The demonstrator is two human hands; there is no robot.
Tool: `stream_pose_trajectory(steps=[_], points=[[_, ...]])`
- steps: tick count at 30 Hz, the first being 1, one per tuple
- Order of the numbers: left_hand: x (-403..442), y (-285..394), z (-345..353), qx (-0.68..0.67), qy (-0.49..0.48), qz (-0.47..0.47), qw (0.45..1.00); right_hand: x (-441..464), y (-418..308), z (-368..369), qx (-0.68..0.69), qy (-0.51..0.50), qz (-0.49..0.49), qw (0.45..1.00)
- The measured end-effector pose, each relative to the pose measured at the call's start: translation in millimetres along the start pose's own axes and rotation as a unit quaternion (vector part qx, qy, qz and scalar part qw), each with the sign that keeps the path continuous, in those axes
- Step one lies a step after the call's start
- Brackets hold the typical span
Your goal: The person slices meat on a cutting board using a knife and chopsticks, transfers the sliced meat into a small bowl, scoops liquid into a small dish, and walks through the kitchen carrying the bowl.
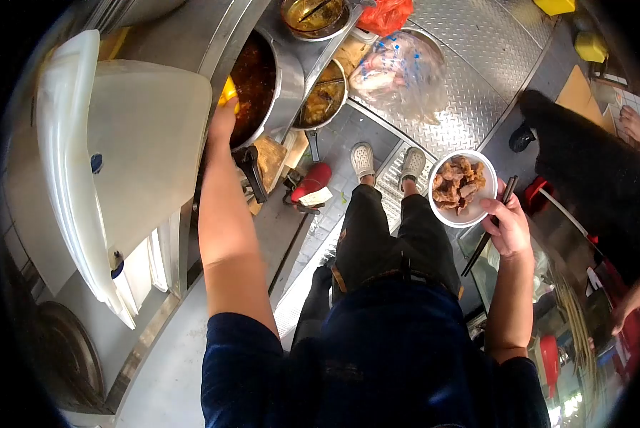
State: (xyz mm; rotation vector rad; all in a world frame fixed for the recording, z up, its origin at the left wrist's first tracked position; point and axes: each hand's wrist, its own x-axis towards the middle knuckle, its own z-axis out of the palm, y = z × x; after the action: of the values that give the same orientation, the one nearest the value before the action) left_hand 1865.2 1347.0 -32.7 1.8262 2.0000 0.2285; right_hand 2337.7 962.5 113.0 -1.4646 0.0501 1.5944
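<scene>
My right hand (507, 227) grips a white bowl (437, 214) by its rim, with dark chopsticks (479, 251) held in the same hand. Pieces of brown meat (457, 184) lie in the bowl. At the upper left, my left hand (222, 120) reaches to the near side of a large metal pot (286, 78) of dark red-brown sauce (254, 89). Its fingers are closed around a yellow object (228, 91) at the pot's edge; most of that object is hidden.
Smaller pots (345, 89) of food stand beside the large one. A plastic bag of pale meat (388, 71) lies on the metal floor plate. White boards (149, 135) stand at left. Another person's hand (637, 127) shows at right, and a red fire extinguisher (311, 182) below the pots.
</scene>
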Motion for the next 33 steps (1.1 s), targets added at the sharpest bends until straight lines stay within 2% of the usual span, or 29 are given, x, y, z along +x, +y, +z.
stream_pose_trajectory(steps=[4, 6, 8, 11, 14, 16, 19, 21, 23, 25, 27, 29, 32, 33], points=[[36, -118, 25, 0.022, 0.097, -0.018, 0.995, 1, 1, 6, -0.004, -0.011, 0.002, 1.000], [37, -122, 19, 0.117, 0.069, -0.032, 0.990, 2, 3, 7, -0.010, -0.017, 0.002, 1.000], [39, -128, 21, 0.092, 0.073, -0.006, 0.993, 4, 1, 12, -0.015, -0.018, -0.001, 1.000], [9, -54, 4, 0.096, 0.051, -0.079, 0.991, 4, -1, 22, -0.026, -0.020, 0.000, 0.999], [-7, -12, -4, 0.105, 0.027, -0.056, 0.992, 6, 3, 27, -0.019, -0.023, -0.001, 1.000], [-4, -13, -2, -0.066, -0.015, -0.072, 0.995, 6, 1, 32, -0.023, -0.021, 0.006, 0.999], [-8, -17, -5, -0.133, -0.018, -0.059, 0.989, 4, -2, 41, -0.027, -0.016, 0.005, 1.000], [-14, -16, -15, -0.107, -0.013, -0.071, 0.992, 5, -1, 43, -0.028, -0.018, 0.000, 0.999], [-11, -27, -15, -0.023, 0.026, -0.044, 0.998, 7, 0, 44, -0.028, -0.026, -0.004, 0.999], [1, -60, -11, 0.058, 0.067, 0.010, 0.996, 8, -2, 46, -0.027, -0.038, -0.005, 0.999], [22, -97, -3, 0.076, 0.064, 0.019, 0.995, 9, 0, 46, -0.023, -0.040, -0.004, 0.999], [27, -98, 0, 0.104, 0.052, -0.006, 0.993, 10, 2, 47, -0.017, -0.032, -0.002, 0.999], [17, -72, -5, 0.151, 0.104, 0.023, 0.983, 12, 4, 46, -0.027, -0.033, -0.002, 0.999], [14, -60, -6, 0.130, 0.110, 0.005, 0.985, 12, 6, 47, -0.023, -0.031, 0.000, 0.999]])
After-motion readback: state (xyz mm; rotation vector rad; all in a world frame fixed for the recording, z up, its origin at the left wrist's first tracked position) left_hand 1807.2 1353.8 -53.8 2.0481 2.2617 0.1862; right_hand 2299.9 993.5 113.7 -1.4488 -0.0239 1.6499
